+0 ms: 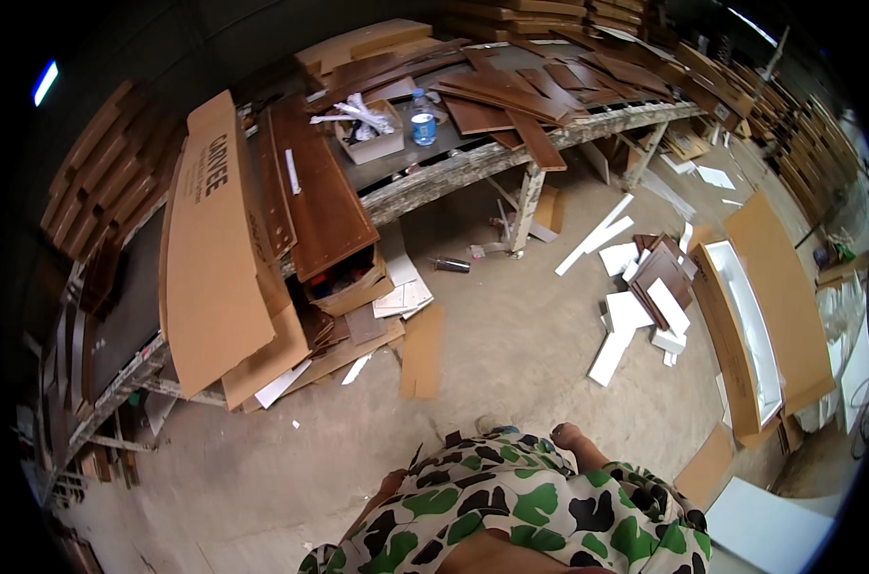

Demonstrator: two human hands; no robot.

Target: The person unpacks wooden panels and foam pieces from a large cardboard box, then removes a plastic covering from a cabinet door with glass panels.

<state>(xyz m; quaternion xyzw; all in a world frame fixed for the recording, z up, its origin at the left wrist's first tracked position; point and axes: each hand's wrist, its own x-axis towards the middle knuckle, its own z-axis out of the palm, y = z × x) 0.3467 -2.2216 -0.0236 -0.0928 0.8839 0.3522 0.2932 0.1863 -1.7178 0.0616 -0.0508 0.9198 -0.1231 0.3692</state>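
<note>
My right hand [567, 436] hangs low in front of my body, its fingers curled in, and nothing shows in it. My left hand [390, 484] is at my left side, mostly hidden by my camouflage-patterned clothing [530, 497]; its fingers cannot be made out. Neither hand touches any of the things around. Ahead on the left, a long open cardboard box [210, 239] leans across the workbench beside brown wooden panels [320, 206]. To the right, an open carton [760, 335] lined with white foam lies on the floor.
More brown boards [511, 100] cover the far bench [434, 177], near a small box of white strips [372, 143] and a water bottle [422, 120]. White foam pieces [626, 320] and a cardboard strip [421, 354] litter the floor. Stacked cartons [104, 172] stand at far left.
</note>
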